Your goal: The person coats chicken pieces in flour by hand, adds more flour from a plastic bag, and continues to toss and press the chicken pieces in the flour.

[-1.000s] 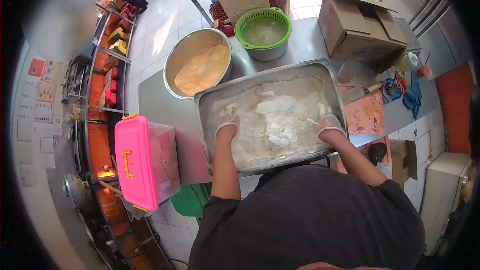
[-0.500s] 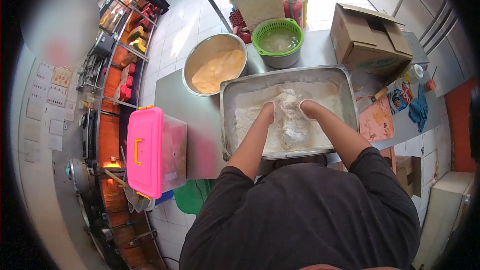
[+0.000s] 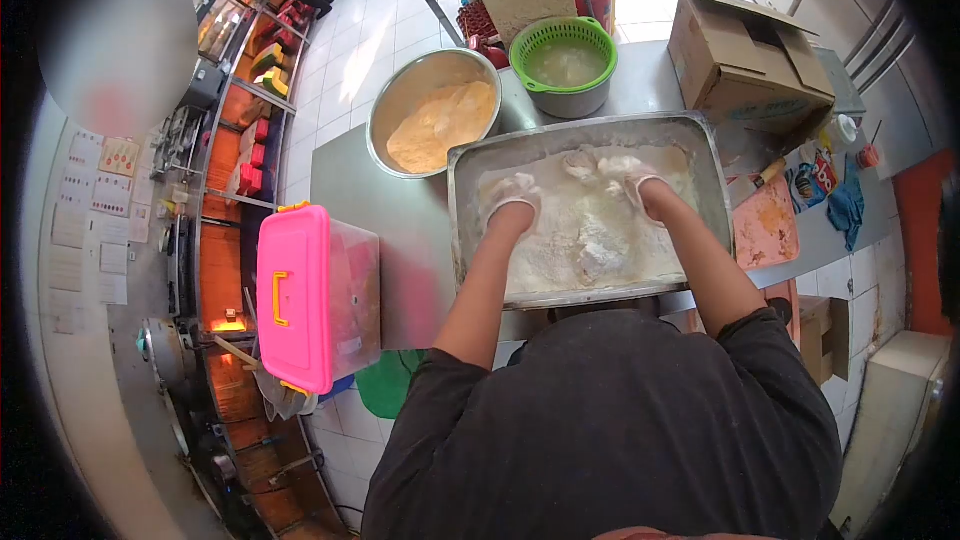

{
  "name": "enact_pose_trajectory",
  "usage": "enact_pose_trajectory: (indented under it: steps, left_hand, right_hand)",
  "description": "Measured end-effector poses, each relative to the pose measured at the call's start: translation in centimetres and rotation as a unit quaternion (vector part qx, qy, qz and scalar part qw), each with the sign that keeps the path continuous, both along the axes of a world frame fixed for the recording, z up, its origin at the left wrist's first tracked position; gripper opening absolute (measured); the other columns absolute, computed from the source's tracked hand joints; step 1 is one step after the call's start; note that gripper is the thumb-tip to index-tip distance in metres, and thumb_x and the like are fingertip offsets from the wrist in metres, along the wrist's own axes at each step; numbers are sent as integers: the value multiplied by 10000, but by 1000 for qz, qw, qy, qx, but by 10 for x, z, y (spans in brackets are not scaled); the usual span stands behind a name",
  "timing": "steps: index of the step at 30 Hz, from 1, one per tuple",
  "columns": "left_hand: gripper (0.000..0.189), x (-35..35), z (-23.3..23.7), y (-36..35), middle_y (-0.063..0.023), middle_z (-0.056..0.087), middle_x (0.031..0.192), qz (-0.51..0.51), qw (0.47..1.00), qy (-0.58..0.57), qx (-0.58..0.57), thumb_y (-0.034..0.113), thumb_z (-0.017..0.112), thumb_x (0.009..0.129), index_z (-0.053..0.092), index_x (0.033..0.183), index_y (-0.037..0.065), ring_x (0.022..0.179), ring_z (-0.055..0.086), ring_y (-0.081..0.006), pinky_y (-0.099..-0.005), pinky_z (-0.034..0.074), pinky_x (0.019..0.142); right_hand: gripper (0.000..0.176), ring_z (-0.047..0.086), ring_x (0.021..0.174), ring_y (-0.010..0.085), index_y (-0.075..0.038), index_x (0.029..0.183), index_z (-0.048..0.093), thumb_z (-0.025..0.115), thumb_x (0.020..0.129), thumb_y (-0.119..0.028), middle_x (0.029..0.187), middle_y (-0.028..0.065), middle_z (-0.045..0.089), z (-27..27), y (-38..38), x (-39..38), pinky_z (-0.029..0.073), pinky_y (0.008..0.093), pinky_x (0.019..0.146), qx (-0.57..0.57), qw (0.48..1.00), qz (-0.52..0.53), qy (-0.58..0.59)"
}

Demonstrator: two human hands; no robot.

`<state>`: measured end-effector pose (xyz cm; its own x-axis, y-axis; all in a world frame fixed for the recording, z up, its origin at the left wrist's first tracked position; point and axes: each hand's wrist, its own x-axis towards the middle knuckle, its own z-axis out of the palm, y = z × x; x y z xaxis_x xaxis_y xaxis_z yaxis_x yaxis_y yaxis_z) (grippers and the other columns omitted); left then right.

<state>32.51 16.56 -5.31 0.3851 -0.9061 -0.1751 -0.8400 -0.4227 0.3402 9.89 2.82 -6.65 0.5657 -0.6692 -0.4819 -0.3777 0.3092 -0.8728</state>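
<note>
A large steel tray [image 3: 463, 240] on the counter holds a heap of white flour [image 3: 590, 245] with floured lumps in it. Both my hands wear thin gloves caked in flour. My left hand [image 3: 512, 194] lies flat on the flour at the tray's left side, fingers spread. My right hand [image 3: 628, 176] is at the far middle of the tray, fingers curled over a floured lump [image 3: 584, 164]. Flour hides the fingertips.
A steel bowl [image 3: 392, 110] of orange crumbs stands beyond the tray on the left. A green colander [image 3: 563, 65] in a pot is behind it. A pink-lidded box [image 3: 295, 295] sits at the counter's left edge. An open carton [image 3: 745, 60], an orange cutting board [image 3: 765, 230] and a blue cloth [image 3: 848, 208] are to the right.
Both hands, together at the tray's middle half a second ago, have spread apart and moved toward the far side. A second ago they were wide apart at the near side.
</note>
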Motion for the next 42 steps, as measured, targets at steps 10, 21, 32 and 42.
enact_pose_trajectory:
  steps: [10, 21, 32, 42]
  left_hand:
    - [272, -63, 37, -46, -142, 658, 1049, -89, 994, -65, -13, 257, 526, 826, 674, 1012, 123, 960, 634, -321, -419, 490, 859]
    - [261, -20, -32, -41, -201, 632, 1120, 65, 925, 367, 70, 149, 584, 814, 665, 1029, 26, 987, 615, -329, -386, 478, 846]
    - [360, -71, -8, -43, -220, 570, 1214, -63, 993, 85, 46, 177, 569, 829, 581, 1167, 53, 1120, 558, -360, -423, 461, 928]
    - [411, -31, -56, -35, -238, 581, 1189, -105, 986, 91, -96, 293, 582, 836, 586, 1169, 51, 1070, 591, -352, -405, 469, 880]
  right_hand:
    - [298, 588, 787, 197, -65, 1087, 638, 600, 854, -246, 925, 93, 650, 21, 17, -15, 477, 372, 715, 101, 993, 22, -60]
    - [397, 639, 862, 331, 9, 934, 694, 701, 734, -334, 945, 212, 672, 69, 34, -34, 489, 402, 771, -307, 831, 392, 246]
    - [307, 648, 931, 335, -4, 960, 695, 608, 733, -192, 1011, 216, 661, 9, 21, -62, 510, 379, 804, -387, 748, 388, 375]
    - [419, 628, 938, 354, -91, 996, 702, 672, 728, -411, 1022, 176, 667, 54, 27, -63, 485, 411, 841, -317, 874, 224, 291]
